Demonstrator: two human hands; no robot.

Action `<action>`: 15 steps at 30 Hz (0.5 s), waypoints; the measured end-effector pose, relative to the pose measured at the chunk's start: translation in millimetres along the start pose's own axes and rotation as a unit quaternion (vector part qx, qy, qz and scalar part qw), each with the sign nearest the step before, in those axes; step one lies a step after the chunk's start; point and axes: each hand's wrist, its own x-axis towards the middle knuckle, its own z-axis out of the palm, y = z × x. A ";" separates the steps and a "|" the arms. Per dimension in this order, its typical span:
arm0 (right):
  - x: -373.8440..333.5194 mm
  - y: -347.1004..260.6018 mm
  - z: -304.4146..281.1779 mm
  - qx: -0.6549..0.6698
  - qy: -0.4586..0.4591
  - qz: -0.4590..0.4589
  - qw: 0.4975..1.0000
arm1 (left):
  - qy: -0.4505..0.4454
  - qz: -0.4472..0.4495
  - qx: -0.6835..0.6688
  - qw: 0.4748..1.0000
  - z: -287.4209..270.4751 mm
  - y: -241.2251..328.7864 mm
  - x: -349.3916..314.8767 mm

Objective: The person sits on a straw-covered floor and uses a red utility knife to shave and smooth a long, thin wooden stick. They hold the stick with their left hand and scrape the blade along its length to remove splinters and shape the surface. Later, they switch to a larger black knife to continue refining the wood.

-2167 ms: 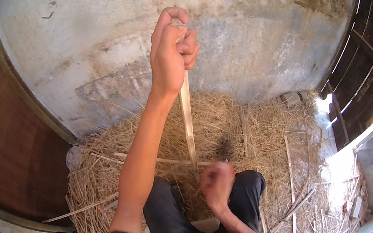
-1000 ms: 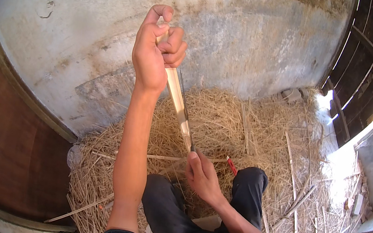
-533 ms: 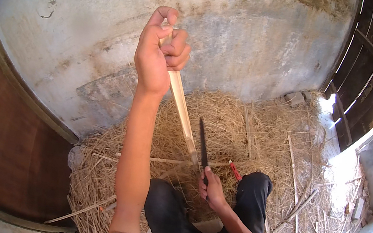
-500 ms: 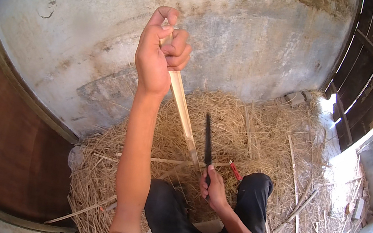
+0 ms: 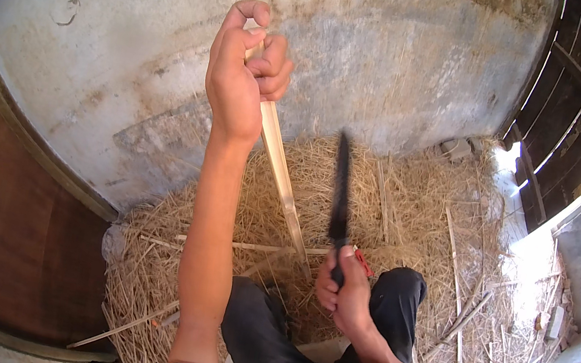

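Pale split bamboo strip [image 5: 279,164] stayed gripped in left hand [image 5: 243,74]; right hand [image 5: 341,294] held dark knife [image 5: 341,190]; strokes best ran away from knees, over the straw heap's near edge [image 5: 156,297].

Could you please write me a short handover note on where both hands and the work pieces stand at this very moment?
Left hand: raised, fist closed around the top of a long pale bamboo strip, which slants down to the straw.
Right hand: low by the knee, gripping a dark narrow-bladed knife, blade pointing up, apart from the strip.
Surroundings: dry yellow straw pile against a grey plaster wall, loose pale slivers lying on it.
Done: the strip is flat and thin along its visible length.
Left: the blade is off the strip; whether more paring is needed cannot be told.
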 end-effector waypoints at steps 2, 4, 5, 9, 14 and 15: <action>-9.4 -18.2 11.7 0.025 0.025 -0.110 0.993 | 0.006 0.004 0.006 1.000 -1.0 0.2 0.1; -8.0 -11.0 11.0 0.035 0.019 -0.228 0.973 | 0.009 0.008 0.014 1.000 -1.3 1.4 0.0; -1.6 6.8 8.3 0.042 0.024 -0.281 0.959 | 0.007 0.008 0.016 1.000 1.0 0.0 0.7; 5.5 50.0 -16.8 -0.171 0.011 -0.070 0.983 | 0.023 0.021 0.049 0.998 11.2 -7.7 -0.1; -7.9 15.5 5.1 -0.122 -0.013 -0.014 0.992 | 0.027 0.007 0.033 0.999 3.2 1.0 -1.7; -14.7 3.3 13.8 -0.101 -0.003 -0.056 0.993 | 0.026 0.009 0.037 0.999 3.8 2.0 -2.0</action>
